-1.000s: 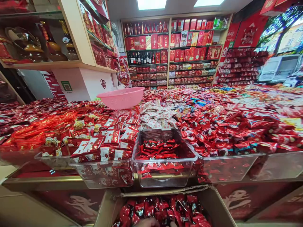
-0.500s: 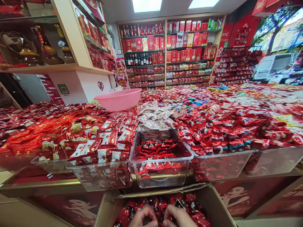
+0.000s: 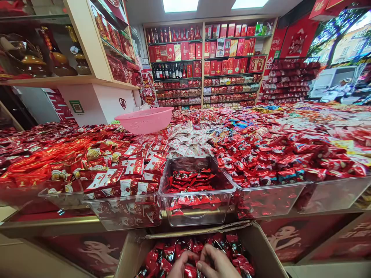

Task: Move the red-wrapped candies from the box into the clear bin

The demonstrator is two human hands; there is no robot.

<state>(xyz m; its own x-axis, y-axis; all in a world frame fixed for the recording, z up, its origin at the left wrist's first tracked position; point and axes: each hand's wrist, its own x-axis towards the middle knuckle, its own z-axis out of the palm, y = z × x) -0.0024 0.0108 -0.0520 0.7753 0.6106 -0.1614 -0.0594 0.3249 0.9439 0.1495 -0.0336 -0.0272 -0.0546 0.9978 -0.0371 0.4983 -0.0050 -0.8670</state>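
At the bottom of the view, an open cardboard box (image 3: 269, 247) holds a heap of shiny red candy packets (image 3: 153, 258). My left hand (image 3: 182, 265) is down among them, its fingers curled in around red wrappers. Close beside it, my right hand (image 3: 216, 263) is also closed, with thumb and bent fingers on the packets. Between the two hands one red packet (image 3: 190, 271) shows. Just beyond the box stands a clear plastic bin (image 3: 197, 220), partly filled with flat-lying red packets (image 3: 191, 181).
Clear bins heaped with wrapped sweets flank the middle one: red-and-white packets (image 3: 135, 168) left, red packets (image 3: 266, 170) right. White packets (image 3: 189, 143) lie behind it. A pink basket (image 3: 145, 120) rests on the sweets. The counter edge (image 3: 116, 222) runs above the box.
Both hands have shifted slightly upward in the view and closer together over the packets. A red packet now shows between them. The bins and basket have stayed put.
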